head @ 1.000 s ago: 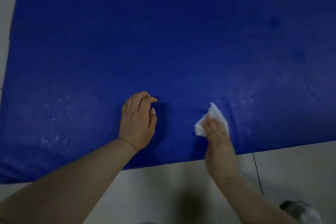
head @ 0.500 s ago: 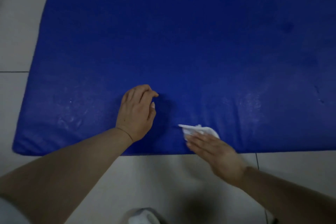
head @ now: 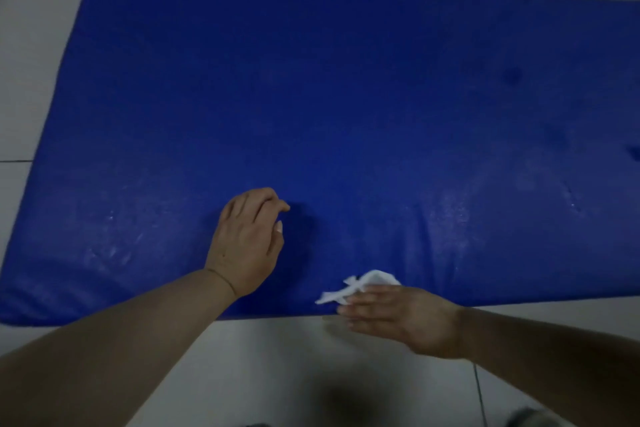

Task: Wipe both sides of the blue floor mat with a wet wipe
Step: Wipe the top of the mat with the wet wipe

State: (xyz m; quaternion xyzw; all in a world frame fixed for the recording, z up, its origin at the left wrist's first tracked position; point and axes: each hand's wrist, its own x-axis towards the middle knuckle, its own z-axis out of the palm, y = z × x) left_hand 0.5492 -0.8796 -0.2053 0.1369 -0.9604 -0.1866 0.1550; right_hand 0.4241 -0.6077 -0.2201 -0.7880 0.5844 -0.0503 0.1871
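1. Mat (head: 346, 97): blue, lying flat on the pale tiled floor (head: 277, 374), its long near edge running just in front of the person's arms; its right end runs out of the picture.
2. Pale, dull smears show on the mat's near part, to the left of the left hand and to the right above the right hand.
3. Left hand (head: 247, 243) rests on the mat near the middle of its near edge, fingers loosely curled with the tips on the surface, grasping nothing.
4. Right hand (head: 398, 314) lies low over the mat's near edge, partly over the floor, fingers stretched out straight and pointing left.
5. Wipe (head: 360, 286): white and crumpled, on the mat just inside the near edge, pressed under the right hand's fingertips (head: 349, 303); the hand is blurred.
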